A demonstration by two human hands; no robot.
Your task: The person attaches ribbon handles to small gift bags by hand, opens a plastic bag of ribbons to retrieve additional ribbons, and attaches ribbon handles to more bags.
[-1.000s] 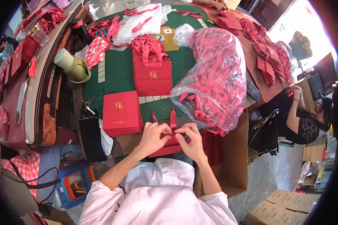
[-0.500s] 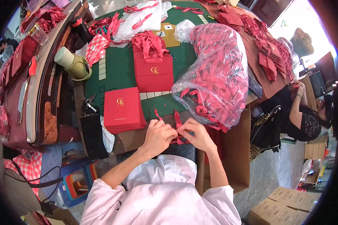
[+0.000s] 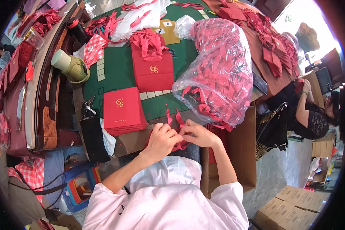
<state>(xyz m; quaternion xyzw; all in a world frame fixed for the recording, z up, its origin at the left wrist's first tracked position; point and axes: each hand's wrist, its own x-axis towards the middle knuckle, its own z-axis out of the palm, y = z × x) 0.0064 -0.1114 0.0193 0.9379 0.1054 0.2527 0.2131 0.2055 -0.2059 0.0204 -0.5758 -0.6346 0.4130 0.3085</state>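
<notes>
My left hand (image 3: 163, 140) and my right hand (image 3: 197, 134) meet at the table's near edge, fingertips pinched together on a red ribbon (image 3: 179, 117). Two loose ribbon ends stand up beyond my fingers. Beneath my hands shows some more red, mostly covered, so I cannot tell its shape. To the left lies a neat stack of flat red paper bags (image 3: 120, 109) with a gold mark. Farther off, red gift bags with ribbon handles (image 3: 155, 76) lie piled on the green table top. A clear plastic sack of red ribbons (image 3: 222, 69) bulges at the right.
A green flask with a pale lid (image 3: 71, 67), keys (image 3: 89, 107) and a black pouch (image 3: 95, 140) are at the left. An open cardboard box (image 3: 237, 153) stands beside my right arm. Another person (image 3: 306, 103) sits at the far right, near stacked cartons (image 3: 291, 207).
My hands stay together on the ribbon, its loose ends now reaching higher. My right hand's fingers have shifted slightly. The view has moved a little, so the table appears displaced to the upper left.
</notes>
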